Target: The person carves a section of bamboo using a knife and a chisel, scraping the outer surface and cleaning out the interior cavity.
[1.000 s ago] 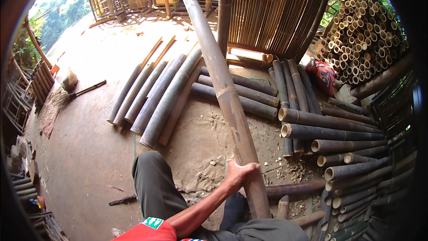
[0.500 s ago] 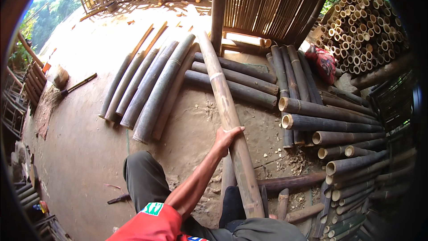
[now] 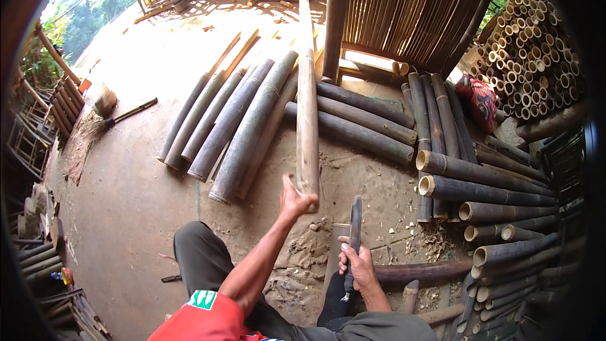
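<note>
My left hand (image 3: 297, 201) is closed round the near end of a long brown bamboo pole (image 3: 307, 113). The pole points away from me, its far end out over the sunlit ground. To the right and nearer me, my right hand (image 3: 360, 266) grips a long, dark, knife-like tool (image 3: 356, 221), held upright with its narrow end up. Its lower end shows below my fingers. Behind that hand a short, upright bamboo piece (image 3: 336, 246) stands beside my leg, partly hidden.
Several thick bamboo lengths (image 3: 252, 127) lie left of the pole, others (image 3: 360, 127) crosswise behind it. Stacked bamboo (image 3: 505, 211) fills the right side. A red cloth bundle (image 3: 478, 102) rests near a tall pile of cut tubes (image 3: 536, 50). A broom (image 3: 129, 112) lies at left.
The pole's near end has moved forward and left, away from my lap, with my left hand now at that end. My right hand has come into view with the knife-like tool.
</note>
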{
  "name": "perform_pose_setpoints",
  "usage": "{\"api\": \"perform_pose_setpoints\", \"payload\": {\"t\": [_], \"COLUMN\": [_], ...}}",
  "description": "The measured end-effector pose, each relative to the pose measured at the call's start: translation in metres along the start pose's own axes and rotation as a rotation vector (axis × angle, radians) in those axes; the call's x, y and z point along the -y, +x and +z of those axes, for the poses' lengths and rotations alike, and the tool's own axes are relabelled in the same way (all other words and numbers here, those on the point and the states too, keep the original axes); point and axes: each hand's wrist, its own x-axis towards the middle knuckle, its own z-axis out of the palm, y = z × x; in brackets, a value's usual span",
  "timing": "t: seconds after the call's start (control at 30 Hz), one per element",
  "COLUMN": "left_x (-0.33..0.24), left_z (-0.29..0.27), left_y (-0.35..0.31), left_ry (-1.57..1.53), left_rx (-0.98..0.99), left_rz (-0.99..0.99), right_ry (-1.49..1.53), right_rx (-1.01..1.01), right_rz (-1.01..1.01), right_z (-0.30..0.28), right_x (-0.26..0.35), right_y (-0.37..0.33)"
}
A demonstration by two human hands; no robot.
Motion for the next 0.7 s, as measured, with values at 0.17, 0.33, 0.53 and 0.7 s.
{"api": "perform_pose_setpoints", "payload": {"t": [0.17, 0.33, 0.53, 0.7], "left_x": [-0.013, -0.015, -0.045, 0.009], "left_z": [-0.011, -0.023, 0.029, 0.068], "left_y": [0.044, 0.043, -0.112, -0.155], "left_ry": [0.298, 0.579, 0.280, 0.151], "left_rx": [-0.272, -0.471, 0.671, 0.524], "left_rz": [0.152, 0.388, 0.421, 0.258], "right_ry": [0.081, 0.119, 0.408, 0.266], "right_rx": [-0.073, -0.125, -0.362, -0.061], "right_rz": [0.053, -0.016, -0.160, -0.243], "right_z": [-0.019, -0.023, -0.029, -0.021], "right_x": [-0.020, -0.031, -0.029, -0.015], "right_y": [-0.007, -0.004, 0.019, 0.007]}}
